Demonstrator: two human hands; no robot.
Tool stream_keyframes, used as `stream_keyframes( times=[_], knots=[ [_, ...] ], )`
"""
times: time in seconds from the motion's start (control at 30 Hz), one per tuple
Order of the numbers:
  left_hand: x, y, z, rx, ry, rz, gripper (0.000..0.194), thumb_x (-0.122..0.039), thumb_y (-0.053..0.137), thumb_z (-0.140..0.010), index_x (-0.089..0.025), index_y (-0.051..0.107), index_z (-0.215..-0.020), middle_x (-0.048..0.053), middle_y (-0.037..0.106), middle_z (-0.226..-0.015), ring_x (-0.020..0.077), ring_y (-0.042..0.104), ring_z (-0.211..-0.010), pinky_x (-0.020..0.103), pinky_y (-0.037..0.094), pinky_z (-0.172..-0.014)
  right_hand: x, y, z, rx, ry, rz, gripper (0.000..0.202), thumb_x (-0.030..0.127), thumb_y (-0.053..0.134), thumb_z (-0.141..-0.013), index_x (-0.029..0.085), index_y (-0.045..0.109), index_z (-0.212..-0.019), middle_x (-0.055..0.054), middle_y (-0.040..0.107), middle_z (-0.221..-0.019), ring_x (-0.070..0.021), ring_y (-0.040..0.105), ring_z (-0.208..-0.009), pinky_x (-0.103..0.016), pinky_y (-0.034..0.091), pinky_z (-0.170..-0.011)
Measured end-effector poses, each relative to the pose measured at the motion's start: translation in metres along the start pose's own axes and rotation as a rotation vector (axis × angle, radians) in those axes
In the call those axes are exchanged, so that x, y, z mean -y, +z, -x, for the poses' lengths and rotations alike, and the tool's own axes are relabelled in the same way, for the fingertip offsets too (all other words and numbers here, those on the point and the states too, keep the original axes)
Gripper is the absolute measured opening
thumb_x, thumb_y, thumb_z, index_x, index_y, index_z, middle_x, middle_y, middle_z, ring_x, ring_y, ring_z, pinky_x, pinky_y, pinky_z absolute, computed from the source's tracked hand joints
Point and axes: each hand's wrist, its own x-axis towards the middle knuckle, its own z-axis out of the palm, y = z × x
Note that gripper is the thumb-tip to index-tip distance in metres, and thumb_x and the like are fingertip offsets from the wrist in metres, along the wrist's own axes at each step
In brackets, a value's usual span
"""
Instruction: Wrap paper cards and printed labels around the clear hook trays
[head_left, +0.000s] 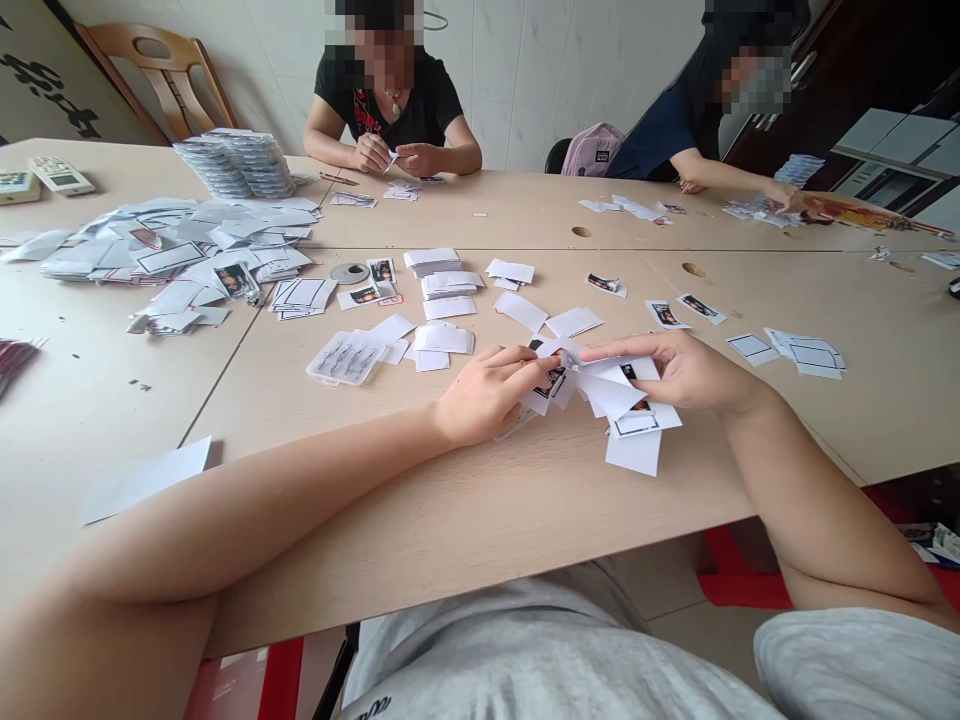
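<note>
Both my hands meet over the table near its front edge. My right hand [679, 368] is closed around a loose fan of small white paper cards [619, 395], some with dark printed pictures or black outlines. At the fan's left end, the fingers of my left hand [496, 392] are closed on a white card, with more printed cards [553, 388] just below the fingertips. The exact edge it pinches is partly hidden by the fingers. A clear plastic case [346, 358] with dark slender pieces inside lies left of my left hand, beside small stacks of white cards [444, 338].
A large heap of white cards [187, 245] and stacked clear packs [236, 165] stand at the left. A tape roll [349, 273] lies centre-left. Printed cards [666, 314] lie beyond my right hand. Two people [390, 110] work across the table [450, 480].
</note>
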Motion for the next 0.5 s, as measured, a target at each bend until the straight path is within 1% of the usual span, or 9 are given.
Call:
stream_keyframes(
  times=[0.1,0.17,0.23,0.3,0.37,0.4,0.5],
  knots=[
    [-0.0007,0.0008,0.0,-0.004,-0.008,0.0,0.058,0.004,0.036,-0.068,-0.014,0.044,-0.122,0.011,0.064,-0.096,0.0197,0.061,-0.096,0.031,0.05,-0.071,0.0017,0.0004,0.0003,-0.008,-0.014,0.027,0.044,0.016,0.054,-0.073,0.031,0.068,-0.113,0.001,0.06,-0.128,-0.02,0.066,-0.095,-0.023,0.056,-0.061],
    [-0.0012,0.0006,0.0001,0.0,-0.003,0.02,0.056,0.003,0.037,-0.071,-0.014,0.044,-0.124,0.011,0.063,-0.096,0.0197,0.06,-0.097,0.03,0.051,-0.071,0.0022,0.0005,0.0004,-0.009,-0.008,0.033,0.038,0.017,0.057,-0.073,0.03,0.071,-0.106,0.001,0.059,-0.129,-0.0235,0.064,-0.102,-0.026,0.056,-0.061],
    [-0.0016,0.0002,0.0002,0.015,0.005,0.035,0.055,0.002,0.038,-0.072,-0.015,0.044,-0.125,0.011,0.063,-0.096,0.0205,0.06,-0.098,0.03,0.051,-0.069,0.0021,0.0002,0.0002,-0.003,-0.001,0.032,0.028,0.017,0.059,-0.073,0.028,0.072,-0.095,-0.001,0.058,-0.13,-0.0247,0.065,-0.098,-0.027,0.054,-0.057],
    [-0.0016,-0.0002,0.0002,0.033,0.0,0.028,0.057,0.002,0.038,-0.072,-0.014,0.043,-0.126,0.011,0.064,-0.096,0.021,0.059,-0.1,0.03,0.052,-0.068,0.0016,0.0,0.0001,0.012,0.008,0.016,0.018,0.019,0.059,-0.074,0.025,0.07,-0.088,-0.004,0.058,-0.13,-0.0215,0.067,-0.085,-0.027,0.051,-0.051],
    [-0.0015,-0.0004,0.0004,0.051,-0.009,0.016,0.059,0.002,0.038,-0.071,-0.015,0.042,-0.127,0.011,0.064,-0.099,0.0212,0.058,-0.102,0.029,0.052,-0.068,0.0011,0.0001,0.0,0.025,0.014,-0.011,0.011,0.02,0.058,-0.076,0.024,0.066,-0.084,-0.005,0.058,-0.129,-0.0176,0.067,-0.074,-0.027,0.049,-0.049],
    [-0.0014,-0.0005,0.0005,0.055,-0.009,0.014,0.059,0.002,0.038,-0.07,-0.015,0.042,-0.127,0.011,0.064,-0.1,0.0215,0.057,-0.103,0.029,0.053,-0.068,0.001,0.0003,0.0,0.025,0.013,-0.018,0.009,0.02,0.058,-0.077,0.024,0.064,-0.083,-0.005,0.058,-0.129,-0.0172,0.067,-0.074,-0.028,0.049,-0.049],
    [-0.0017,-0.0012,0.0007,0.053,-0.006,0.01,0.063,0.002,0.038,-0.069,-0.014,0.04,-0.13,0.012,0.063,-0.1,0.0221,0.056,-0.107,0.029,0.053,-0.069,0.0013,0.0012,-0.0001,0.011,0.001,-0.009,0.008,0.022,0.058,-0.078,0.026,0.062,-0.084,-0.002,0.059,-0.128,-0.0204,0.068,-0.082,-0.031,0.051,-0.055]
  ],
)
